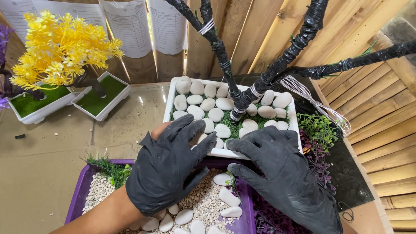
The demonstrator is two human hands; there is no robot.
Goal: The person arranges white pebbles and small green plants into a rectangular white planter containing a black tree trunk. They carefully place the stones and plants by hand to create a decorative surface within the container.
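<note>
hidden: white pot [181, 84] front rim | cut off: purple tray [78, 191] bottom

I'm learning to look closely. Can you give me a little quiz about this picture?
1. True or false: both hands wear black gloves.
2. What fills the white tray around the black trunk? A) white stones B) red beads
3. What colour is the tray nearest the person?

Key: 1. True: left hand, right hand. 2. A, white stones. 3. Purple tray.
</note>
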